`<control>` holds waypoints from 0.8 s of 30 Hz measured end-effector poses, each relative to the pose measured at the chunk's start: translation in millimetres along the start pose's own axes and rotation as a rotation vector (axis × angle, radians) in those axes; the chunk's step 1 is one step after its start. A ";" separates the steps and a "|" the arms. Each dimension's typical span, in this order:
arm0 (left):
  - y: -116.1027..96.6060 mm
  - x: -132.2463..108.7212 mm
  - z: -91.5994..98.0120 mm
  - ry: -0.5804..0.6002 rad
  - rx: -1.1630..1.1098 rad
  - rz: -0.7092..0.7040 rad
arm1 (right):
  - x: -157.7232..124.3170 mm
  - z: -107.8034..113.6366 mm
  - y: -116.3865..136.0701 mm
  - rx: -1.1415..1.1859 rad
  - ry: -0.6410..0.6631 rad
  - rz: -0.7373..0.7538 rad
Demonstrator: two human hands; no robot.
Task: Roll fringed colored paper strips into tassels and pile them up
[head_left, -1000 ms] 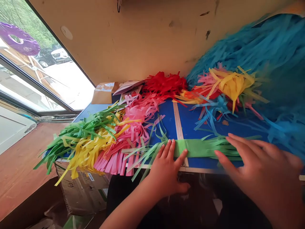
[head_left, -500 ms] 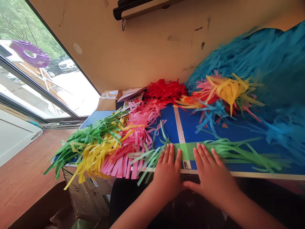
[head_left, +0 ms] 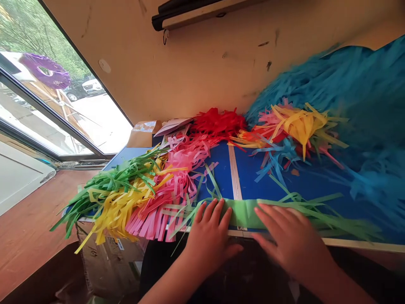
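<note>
you have two hands in view, and both rest on one green paper fringe. your left hand [head_left: 210, 240] sits at six o'clock, palm down with fingers spread, pressing on the fringe's uncut band. your right hand [head_left: 292, 240] lies at five o'clock on that same band, a little blurred, flat with its fingers slightly apart. neither hand pinches anything (both just press down).

the green paper fringe [head_left: 243, 213] lies along the near edge of the blue table [head_left: 253, 169], across a metal seam strip [head_left: 234, 177], with its strands trailing toward four o'clock.

you can count six more lots of cut paper: a green heap [head_left: 110, 181] at nine o'clock, overlapping a yellow heap [head_left: 120, 211] at eight, a pink heap [head_left: 158, 211] beside it, a red heap [head_left: 218, 122] at twelve, a yellow-and-pink cluster [head_left: 300, 124] at one, and a big blue mass [head_left: 332, 84] at two.

there are two containers: a small cardboard box [head_left: 144, 135] at eleven o'clock on the table, and a larger carton [head_left: 107, 266] below the table at seven. you cannot see inside either.
</note>
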State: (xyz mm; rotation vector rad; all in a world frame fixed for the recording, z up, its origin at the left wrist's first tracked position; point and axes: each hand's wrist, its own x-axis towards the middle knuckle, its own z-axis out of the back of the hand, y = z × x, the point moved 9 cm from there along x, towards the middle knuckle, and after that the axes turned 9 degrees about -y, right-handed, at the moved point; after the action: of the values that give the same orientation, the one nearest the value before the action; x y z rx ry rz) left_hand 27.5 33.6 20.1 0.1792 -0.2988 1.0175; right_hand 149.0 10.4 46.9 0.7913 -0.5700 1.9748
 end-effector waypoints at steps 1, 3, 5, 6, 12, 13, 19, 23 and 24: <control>-0.3 -0.6 4.8 -0.058 0.017 0.002 | 0.5 -2.1 7.7 0.078 -0.003 0.048; -4.9 -2.1 12.8 -0.167 0.046 -0.032 | -1.6 -7.7 17.8 0.164 -0.006 0.105; -15.7 -3.8 15.3 -0.223 0.045 -0.127 | -6.4 -12.7 23.1 0.174 -0.009 0.140; -21.3 -4.8 15.4 -0.237 0.033 -0.177 | -9.0 -13.4 24.5 0.166 -0.017 0.155; -36.9 -13.0 25.3 -0.315 -0.027 -0.326 | -18.6 -2.1 25.3 0.118 -0.048 0.225; -37.7 -14.2 27.2 -0.319 -0.040 -0.337 | -18.4 0.1 25.5 0.115 -0.049 0.230; -34.5 -15.3 28.9 -0.311 -0.109 -0.329 | -16.4 -2.6 13.5 0.152 0.001 0.136; -33.8 -15.6 30.8 -0.371 -0.120 -0.334 | -19.0 -7.4 -31.8 -0.041 0.081 -0.068; -34.0 -15.8 31.3 -0.385 -0.122 -0.337 | -19.2 -4.4 -46.3 -0.127 0.093 -0.131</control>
State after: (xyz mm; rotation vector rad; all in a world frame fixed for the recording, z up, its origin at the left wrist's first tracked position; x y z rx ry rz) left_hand 43.8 -5.7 44.2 0.3052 -0.6564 0.6231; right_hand 195.4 24.6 33.7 0.6391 -0.5676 1.8262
